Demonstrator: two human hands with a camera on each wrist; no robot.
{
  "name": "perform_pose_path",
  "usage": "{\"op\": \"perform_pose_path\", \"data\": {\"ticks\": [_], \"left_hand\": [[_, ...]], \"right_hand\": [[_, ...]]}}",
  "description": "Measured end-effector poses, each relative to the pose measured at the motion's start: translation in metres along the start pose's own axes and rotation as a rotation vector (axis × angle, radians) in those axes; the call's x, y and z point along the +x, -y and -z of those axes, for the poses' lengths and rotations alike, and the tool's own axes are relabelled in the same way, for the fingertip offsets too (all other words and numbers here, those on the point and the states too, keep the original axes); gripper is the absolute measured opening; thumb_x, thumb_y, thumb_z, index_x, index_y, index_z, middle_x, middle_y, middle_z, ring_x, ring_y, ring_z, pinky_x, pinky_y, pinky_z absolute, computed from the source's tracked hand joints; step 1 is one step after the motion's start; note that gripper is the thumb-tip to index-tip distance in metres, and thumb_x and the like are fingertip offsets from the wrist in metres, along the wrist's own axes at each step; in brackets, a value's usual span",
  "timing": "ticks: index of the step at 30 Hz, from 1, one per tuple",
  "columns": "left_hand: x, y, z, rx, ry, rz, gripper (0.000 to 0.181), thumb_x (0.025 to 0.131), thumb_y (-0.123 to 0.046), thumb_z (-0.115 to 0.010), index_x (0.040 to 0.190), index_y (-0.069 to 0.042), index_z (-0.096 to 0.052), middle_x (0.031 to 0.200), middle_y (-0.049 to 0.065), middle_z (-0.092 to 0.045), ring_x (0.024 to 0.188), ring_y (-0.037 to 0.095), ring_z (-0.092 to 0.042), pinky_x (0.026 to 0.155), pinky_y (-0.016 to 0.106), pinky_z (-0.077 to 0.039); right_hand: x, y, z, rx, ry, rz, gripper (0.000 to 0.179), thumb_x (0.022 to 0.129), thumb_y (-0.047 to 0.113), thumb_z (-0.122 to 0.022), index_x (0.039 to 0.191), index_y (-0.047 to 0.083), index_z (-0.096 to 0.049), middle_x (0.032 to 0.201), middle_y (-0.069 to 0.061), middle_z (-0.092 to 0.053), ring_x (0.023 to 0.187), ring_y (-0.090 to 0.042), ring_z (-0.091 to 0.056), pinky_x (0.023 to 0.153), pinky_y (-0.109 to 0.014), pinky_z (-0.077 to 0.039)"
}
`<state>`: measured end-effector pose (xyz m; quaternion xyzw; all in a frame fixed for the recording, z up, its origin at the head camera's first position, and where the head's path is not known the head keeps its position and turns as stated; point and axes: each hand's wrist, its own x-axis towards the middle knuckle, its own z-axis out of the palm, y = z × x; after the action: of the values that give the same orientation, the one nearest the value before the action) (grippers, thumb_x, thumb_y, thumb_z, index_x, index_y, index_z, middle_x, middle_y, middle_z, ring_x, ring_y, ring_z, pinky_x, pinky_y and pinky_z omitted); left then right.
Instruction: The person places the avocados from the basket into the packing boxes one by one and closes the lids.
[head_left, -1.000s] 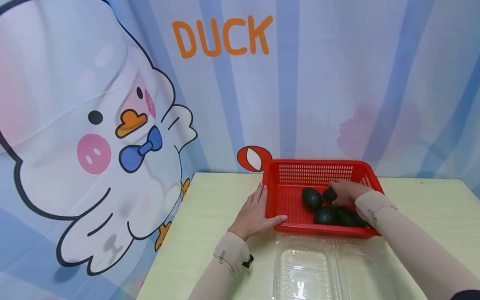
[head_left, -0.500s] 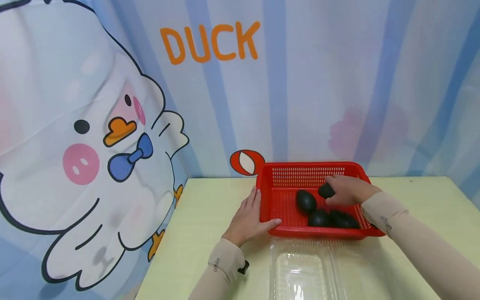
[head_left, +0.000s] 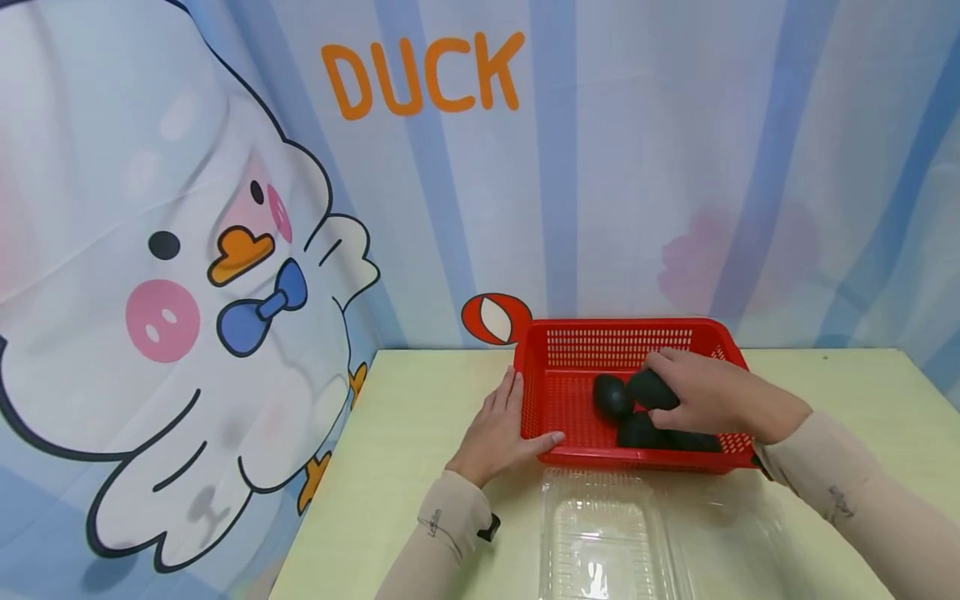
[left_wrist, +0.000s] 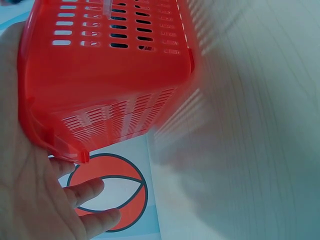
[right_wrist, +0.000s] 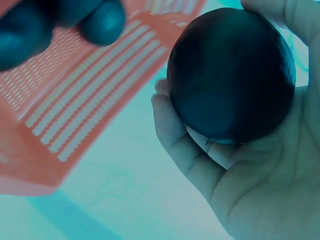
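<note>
My right hand [head_left: 708, 392] grips a dark, egg-shaped avocado [head_left: 652, 390] over the red basket, thumb on one side and fingers round the other. In the right wrist view that avocado [right_wrist: 232, 75] fills the grasp, its underside facing the camera. More avocados lie in the basket: one [head_left: 612, 397] left of the held one, others [head_left: 637, 432] by the front wall, partly behind my hand. My left hand [head_left: 497, 433] rests with straight fingers along the left side of the red basket [head_left: 532, 392], its thumb across the front left corner.
In front of the basket a clear plastic clamshell box [head_left: 600, 533] lies opened on the pale table [head_left: 405, 433], its lid half to the right under my right forearm. A printed duck curtain [head_left: 450, 208] hangs behind the table and along its left.
My right hand has lifted the avocado up from the others in the basket and drawn it back, the wrist turning. The left hand keeps its place at the basket's side.
</note>
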<state>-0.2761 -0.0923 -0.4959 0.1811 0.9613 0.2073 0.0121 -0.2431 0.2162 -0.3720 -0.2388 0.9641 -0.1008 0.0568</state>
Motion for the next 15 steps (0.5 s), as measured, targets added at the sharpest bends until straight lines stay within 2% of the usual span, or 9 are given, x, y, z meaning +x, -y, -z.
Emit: {"op": "perform_pose_path", "data": {"ticks": [4, 6, 9, 13, 15], "left_hand": [[-0.001, -0.001, 0.000, 0.002, 0.000, 0.004, 0.118, 0.079, -0.083, -0.053, 0.165, -0.016, -0.008, 0.172, -0.001, -0.004, 0.151, 0.027, -0.026, 0.107, 0.051, -0.048], [-0.001, -0.001, 0.001, 0.002, -0.003, 0.005, 0.118, 0.079, -0.084, -0.053, 0.165, -0.017, -0.008, 0.172, -0.002, -0.004, 0.151, 0.027, -0.026, 0.107, 0.051, -0.048], [-0.002, -0.001, 0.000, 0.004, -0.007, 0.008, 0.118, 0.079, -0.085, -0.052, 0.165, -0.018, -0.008, 0.172, -0.004, -0.004, 0.150, 0.026, -0.027, 0.106, 0.050, -0.049], [-0.003, 0.000, 0.000, 0.005, -0.013, 0.008, 0.118, 0.078, -0.085, -0.052, 0.165, -0.019, -0.008, 0.172, -0.004, -0.004, 0.150, 0.026, -0.027, 0.107, 0.051, -0.048], [-0.003, 0.000, 0.000, 0.004, -0.016, 0.004, 0.118, 0.078, -0.085, -0.052, 0.165, -0.019, -0.007, 0.172, -0.004, -0.004, 0.150, 0.026, -0.027, 0.107, 0.051, -0.048]], "right_hand": [[-0.024, 0.026, -0.003, 0.020, -0.043, 0.066, 0.051, 0.081, 0.038, -0.079, 0.123, 0.017, -0.057, 0.108, 0.002, -0.058, 0.091, -0.015, -0.055, 0.070, -0.032, -0.052], [-0.034, 0.039, -0.008, 0.039, -0.031, 0.094, 0.051, 0.081, 0.040, -0.080, 0.122, 0.021, -0.057, 0.109, 0.005, -0.057, 0.092, -0.013, -0.054, 0.071, -0.032, -0.052], [-0.047, 0.056, -0.022, 0.056, 0.026, 0.136, 0.053, 0.081, 0.043, -0.080, 0.125, 0.024, -0.057, 0.114, 0.007, -0.058, 0.097, -0.013, -0.055, 0.074, -0.035, -0.055], [-0.055, 0.071, -0.046, 0.100, 0.152, 0.162, 0.057, 0.081, 0.046, -0.080, 0.128, 0.025, -0.057, 0.119, 0.008, -0.058, 0.100, -0.012, -0.055, 0.078, -0.036, -0.058], [-0.056, 0.076, -0.058, 0.124, 0.214, 0.163, 0.056, 0.080, 0.046, -0.081, 0.126, 0.026, -0.057, 0.115, 0.010, -0.058, 0.097, -0.010, -0.054, 0.078, -0.034, -0.058]]}}
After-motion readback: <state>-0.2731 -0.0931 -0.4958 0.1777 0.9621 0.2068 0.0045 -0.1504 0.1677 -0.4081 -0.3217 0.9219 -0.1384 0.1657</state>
